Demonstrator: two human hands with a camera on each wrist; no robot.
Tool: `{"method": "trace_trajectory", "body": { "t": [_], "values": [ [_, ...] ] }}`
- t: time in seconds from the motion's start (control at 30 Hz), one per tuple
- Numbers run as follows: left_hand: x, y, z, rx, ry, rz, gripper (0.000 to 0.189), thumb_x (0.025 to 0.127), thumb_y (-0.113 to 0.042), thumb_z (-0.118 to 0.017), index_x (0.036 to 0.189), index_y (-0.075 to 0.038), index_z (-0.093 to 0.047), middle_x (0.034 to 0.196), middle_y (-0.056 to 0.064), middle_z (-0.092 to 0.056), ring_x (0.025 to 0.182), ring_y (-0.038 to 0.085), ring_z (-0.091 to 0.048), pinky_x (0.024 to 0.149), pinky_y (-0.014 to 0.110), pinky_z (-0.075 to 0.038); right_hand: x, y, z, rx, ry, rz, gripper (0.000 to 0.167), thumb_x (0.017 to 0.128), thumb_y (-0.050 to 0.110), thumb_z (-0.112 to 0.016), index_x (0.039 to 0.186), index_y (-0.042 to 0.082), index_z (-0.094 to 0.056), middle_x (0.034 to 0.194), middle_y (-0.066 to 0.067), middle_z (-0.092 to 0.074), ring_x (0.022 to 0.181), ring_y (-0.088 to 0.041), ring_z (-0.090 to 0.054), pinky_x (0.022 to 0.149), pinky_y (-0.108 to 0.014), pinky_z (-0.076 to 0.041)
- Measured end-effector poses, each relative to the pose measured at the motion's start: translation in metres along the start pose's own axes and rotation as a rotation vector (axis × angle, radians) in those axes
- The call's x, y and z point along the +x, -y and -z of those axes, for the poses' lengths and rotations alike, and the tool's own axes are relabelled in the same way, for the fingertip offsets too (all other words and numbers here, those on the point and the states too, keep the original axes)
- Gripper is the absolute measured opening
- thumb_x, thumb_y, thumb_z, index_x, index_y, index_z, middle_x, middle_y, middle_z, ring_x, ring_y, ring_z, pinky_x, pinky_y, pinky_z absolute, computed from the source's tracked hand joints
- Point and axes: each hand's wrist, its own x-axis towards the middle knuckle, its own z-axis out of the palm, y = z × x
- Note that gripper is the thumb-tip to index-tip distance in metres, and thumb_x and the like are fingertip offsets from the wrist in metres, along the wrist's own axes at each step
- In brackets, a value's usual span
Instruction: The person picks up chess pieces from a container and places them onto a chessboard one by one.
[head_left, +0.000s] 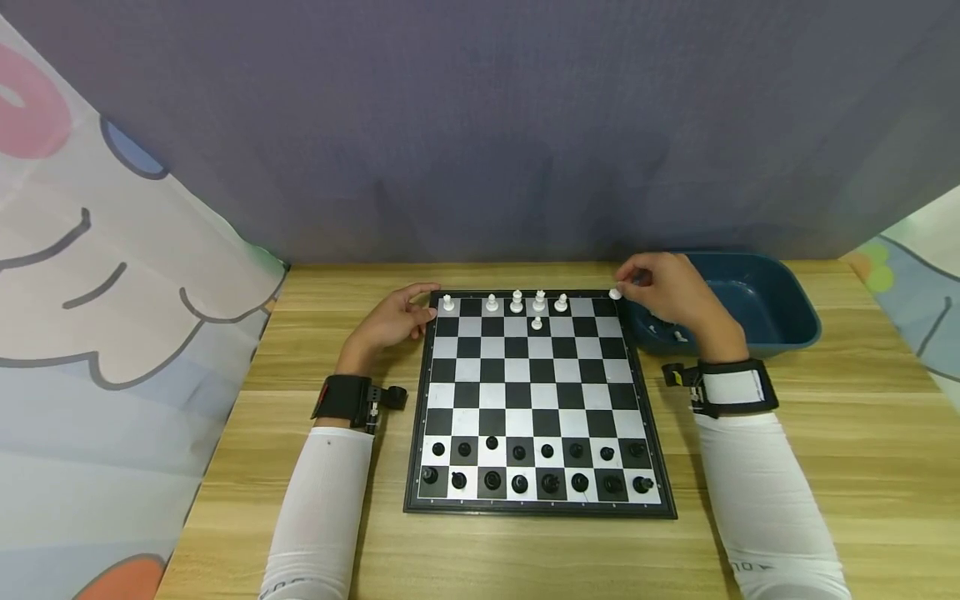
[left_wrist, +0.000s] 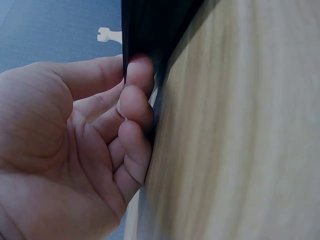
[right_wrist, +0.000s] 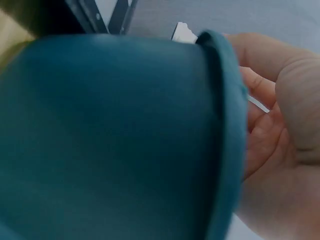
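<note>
A black-framed chessboard [head_left: 480,393] lies on the table between the two hands. At its far left corner, my left hand [head_left: 392,320] holds the edge, the thumb on top and the other fingers curled against its side in the left wrist view. My right hand [head_left: 667,287] pinches a small white chess piece [head_left: 615,293] by the far right corner, over the rim of a blue bin [head_left: 802,337]. The bin hides much of that piece [right_wrist: 184,33] in the right wrist view, so its kind is unclear. A white rook [left_wrist: 109,35] stands near the left hand.
Several white pieces stand on the far row, with one white pawn [head_left: 536,323] in front. Black pieces [head_left: 551,482] fill two rows on the near side. A few white pieces [head_left: 679,336] lie inside the bin. A grey wall [head_left: 480,167] rises behind the table.
</note>
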Motion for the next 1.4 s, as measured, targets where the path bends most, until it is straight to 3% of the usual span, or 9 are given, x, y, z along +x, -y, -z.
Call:
{"method": "trace_trajectory", "body": {
  "t": [0.43,0.8,1.4],
  "values": [
    [-0.001,-0.002,0.0,0.015,-0.006,0.006,0.052,0.104,-0.018,-0.06,0.154,-0.025,-0.045,0.08,0.005,-0.062,0.069,0.019,-0.056,0.065,0.027,-0.048,0.004,0.002,-0.012,-0.07,0.057,-0.018,0.015,0.097,0.017,-0.07,0.108,0.009,-0.076,0.097,-0.011,-0.074,0.075,-0.023,-0.06,0.069,-0.041,-0.044],
    [-0.001,-0.001,0.0,0.016,-0.01,0.005,0.054,0.104,-0.017,-0.061,0.155,-0.025,-0.045,0.08,0.006,-0.063,0.069,0.019,-0.057,0.065,0.028,-0.049,0.005,0.006,-0.015,-0.123,0.11,-0.045,0.014,0.097,0.019,-0.071,0.108,0.012,-0.077,0.102,-0.01,-0.074,0.08,-0.025,-0.062,0.068,-0.044,-0.047],
    [-0.002,-0.001,0.0,0.005,-0.003,0.001,0.053,0.104,-0.018,-0.06,0.155,-0.025,-0.045,0.081,0.006,-0.062,0.069,0.02,-0.057,0.066,0.028,-0.049,0.007,0.004,-0.019,-0.125,0.129,-0.067,0.016,0.097,0.022,-0.072,0.109,0.014,-0.077,0.103,-0.009,-0.075,0.084,-0.026,-0.064,0.071,-0.047,-0.05]
  ]
}}
